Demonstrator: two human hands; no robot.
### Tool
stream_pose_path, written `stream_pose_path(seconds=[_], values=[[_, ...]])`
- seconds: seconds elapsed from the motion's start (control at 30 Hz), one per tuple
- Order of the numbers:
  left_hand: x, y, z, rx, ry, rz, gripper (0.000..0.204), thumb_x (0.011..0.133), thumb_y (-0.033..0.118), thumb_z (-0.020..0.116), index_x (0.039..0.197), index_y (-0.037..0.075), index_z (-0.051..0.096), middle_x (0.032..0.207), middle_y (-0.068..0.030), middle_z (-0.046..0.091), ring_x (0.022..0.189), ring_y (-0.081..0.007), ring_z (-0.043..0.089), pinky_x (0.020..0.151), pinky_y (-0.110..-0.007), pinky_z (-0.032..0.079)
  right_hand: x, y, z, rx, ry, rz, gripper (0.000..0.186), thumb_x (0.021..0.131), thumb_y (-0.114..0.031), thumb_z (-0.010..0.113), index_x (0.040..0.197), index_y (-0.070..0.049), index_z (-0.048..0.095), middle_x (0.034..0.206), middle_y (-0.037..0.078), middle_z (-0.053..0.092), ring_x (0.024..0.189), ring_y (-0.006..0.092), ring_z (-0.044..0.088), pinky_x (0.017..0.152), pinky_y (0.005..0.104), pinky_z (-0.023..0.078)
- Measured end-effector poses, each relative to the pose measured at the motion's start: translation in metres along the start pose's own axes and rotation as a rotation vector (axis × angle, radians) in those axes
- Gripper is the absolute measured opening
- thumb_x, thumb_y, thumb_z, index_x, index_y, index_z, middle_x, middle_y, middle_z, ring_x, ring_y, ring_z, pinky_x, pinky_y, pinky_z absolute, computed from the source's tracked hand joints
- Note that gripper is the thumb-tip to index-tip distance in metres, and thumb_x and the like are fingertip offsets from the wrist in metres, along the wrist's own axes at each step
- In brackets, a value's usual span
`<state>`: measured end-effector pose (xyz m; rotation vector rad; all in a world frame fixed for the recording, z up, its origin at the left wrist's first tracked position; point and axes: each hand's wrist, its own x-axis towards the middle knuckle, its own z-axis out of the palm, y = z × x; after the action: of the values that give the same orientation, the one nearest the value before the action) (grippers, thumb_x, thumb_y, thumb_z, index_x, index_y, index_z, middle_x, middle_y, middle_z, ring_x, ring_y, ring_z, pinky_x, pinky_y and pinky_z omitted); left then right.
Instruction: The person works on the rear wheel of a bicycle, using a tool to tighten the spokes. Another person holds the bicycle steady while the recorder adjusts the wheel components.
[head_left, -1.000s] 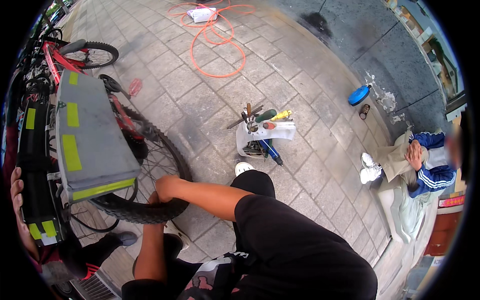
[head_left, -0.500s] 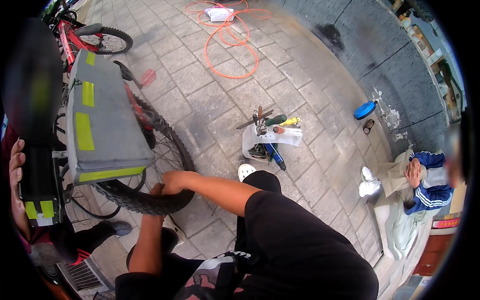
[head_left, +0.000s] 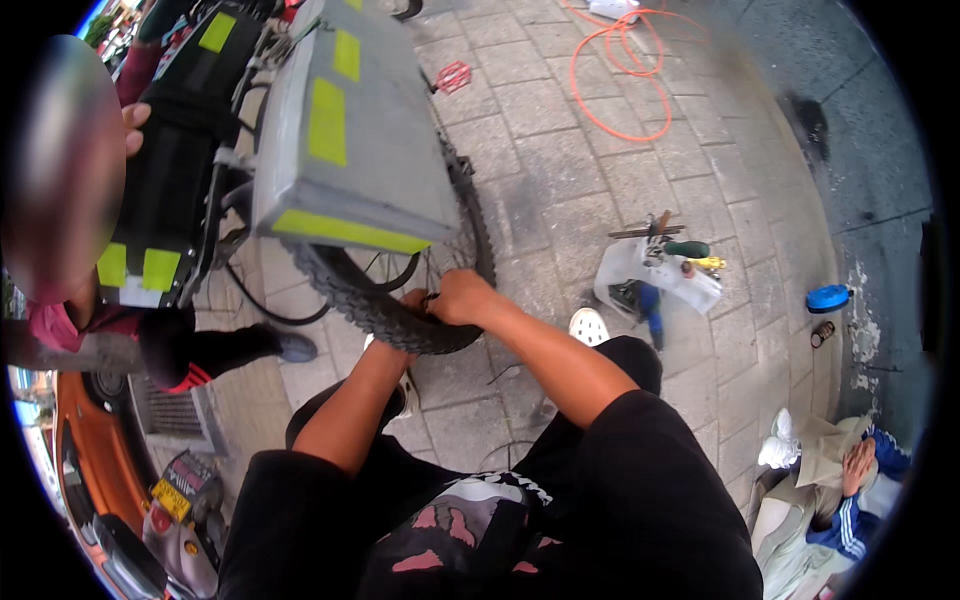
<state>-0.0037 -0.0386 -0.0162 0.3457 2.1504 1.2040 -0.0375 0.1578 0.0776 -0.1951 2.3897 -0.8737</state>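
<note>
A bicycle's knobbly black tyre (head_left: 375,318) stands in front of me, partly under a grey box with yellow-green patches (head_left: 375,140). My left hand (head_left: 414,299) reaches round the tyre from my side; its fingers show at the inner edge, and the tyre hides most of the palm. Right beside it, my right hand (head_left: 465,297) is closed over the same stretch of tyre. Its fingertips are hidden, with a small dark bit visible between the two hands. A black curved strip (head_left: 370,280) runs inside the wheel close to them.
A translucent tool container (head_left: 618,268) with several hand tools stands right of the wheel. Beyond lie an orange hose (head_left: 590,105) and a blue round object (head_left: 828,298). One person (head_left: 858,468) sits at the lower right; another's leg (head_left: 225,355) is at the left, near a black case (head_left: 170,190).
My view has turned left and down, so the wheel, box and tool container appear further right. Both hands stay together at the tyre. An orange vehicle now shows at lower left.
</note>
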Motion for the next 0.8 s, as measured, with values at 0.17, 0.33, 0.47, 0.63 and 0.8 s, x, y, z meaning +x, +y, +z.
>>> stream_pose_path(seconds=[0.17, 0.33, 0.47, 0.63, 0.8], values=[[-0.002, 0.043, 0.004, -0.739, 0.107, -0.336, 0.019, 0.101, 0.011, 0.049, 0.111, 0.004, 0.062, 0.089, -0.0032, 0.065, 0.079, -0.0167, 0.066, 0.064, -0.03, 0.055, 0.003, 0.009, 0.007, 0.023, -0.013, -0.026, 0.048, 0.085, -0.034, 0.073, 0.097, 0.012, 0.071, 0.104, 0.034, 0.069, 0.105, 0.0468, 0.067, 0.092, 0.0472, 0.055], [-0.008, 0.079, -0.002, -0.938, 0.188, -0.511, 0.016, 0.1, 0.015, 0.05, 0.098, 0.007, 0.064, 0.074, -0.0007, 0.062, 0.062, -0.0152, 0.061, 0.047, -0.032, 0.048, 0.004, 0.014, 0.011, 0.048, -0.04, -0.029, 0.048, 0.087, -0.034, 0.071, 0.097, 0.012, 0.071, 0.104, 0.035, 0.068, 0.105, 0.0478, 0.066, 0.092, 0.0479, 0.054], [-0.002, 0.053, 0.005, -1.092, 0.215, -0.477, 0.021, 0.1, 0.018, 0.05, 0.085, 0.011, 0.064, 0.072, -0.0003, 0.061, 0.058, -0.0144, 0.06, 0.042, -0.031, 0.045, 0.009, 0.024, 0.019, 0.1, -0.047, -0.009, 0.049, 0.088, -0.037, 0.07, 0.093, 0.012, 0.07, 0.103, 0.036, 0.067, 0.104, 0.0486, 0.066, 0.091, 0.0484, 0.054], [-0.005, 0.056, 0.005, -1.161, 0.234, -0.425, 0.025, 0.1, 0.017, 0.048, 0.082, 0.011, 0.064, 0.072, 0.0001, 0.061, 0.056, -0.015, 0.058, 0.039, -0.031, 0.043, 0.008, 0.025, 0.024, 0.192, -0.01, -0.035, 0.043, 0.089, -0.033, 0.069, 0.085, 0.01, 0.071, 0.087, 0.031, 0.067, 0.088, 0.0423, 0.066, 0.079, 0.0465, 0.052], [-0.003, 0.064, 0.001, -1.15, 0.277, -0.539, 0.021, 0.1, 0.015, 0.048, 0.086, 0.01, 0.064, 0.073, -0.0011, 0.061, 0.056, -0.016, 0.058, 0.039, -0.032, 0.043, 0.007, 0.027, 0.028, 0.312, -0.01, -0.029, 0.035, 0.092, -0.026, 0.067, 0.078, 0.006, 0.07, 0.064, 0.016, 0.062, 0.062, 0.0205, 0.059, 0.06, 0.0395, 0.046]])
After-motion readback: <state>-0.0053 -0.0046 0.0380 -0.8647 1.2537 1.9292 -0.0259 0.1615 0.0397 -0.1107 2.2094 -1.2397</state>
